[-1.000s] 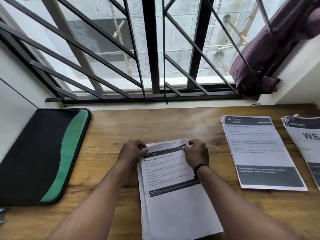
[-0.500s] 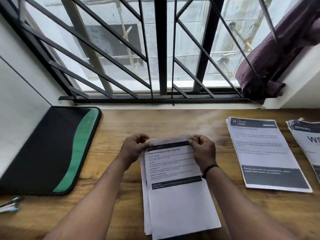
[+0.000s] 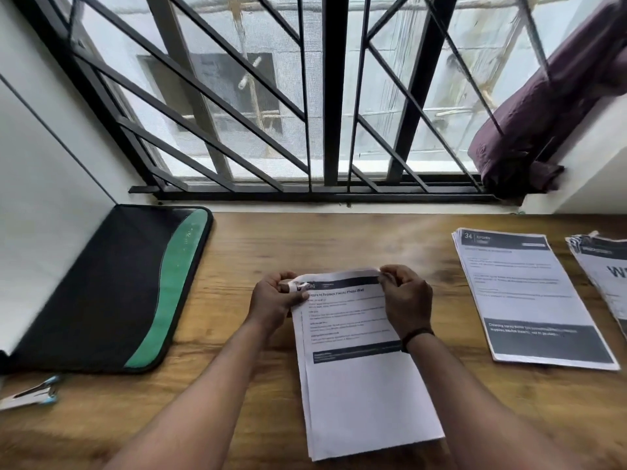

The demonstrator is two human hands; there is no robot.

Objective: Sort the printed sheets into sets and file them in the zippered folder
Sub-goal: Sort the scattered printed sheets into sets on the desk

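A thin set of printed sheets [image 3: 359, 378] lies on the wooden desk [image 3: 237, 395] straight ahead of me. My left hand [image 3: 276, 301] pinches its top left corner, which is curled over. My right hand [image 3: 407, 298] pinches the top right corner. The zippered folder [image 3: 101, 286], black with a green curved band, lies flat and closed at the far left against the wall. A second stack of sheets [image 3: 529, 296], headed with a 34, lies to the right. A third stack [image 3: 607, 269] is cut off by the right edge.
A stapler [image 3: 32, 395] sits at the left edge near the folder's front corner. A barred window [image 3: 325, 113] runs along the back of the desk. A rolled purple cloth [image 3: 549, 106] hangs on the sill at the right.
The view has shifted right, so the folder and stapler show more. My left hand has curled the top left corner of the sheets over. Both hands stay at the top edge.
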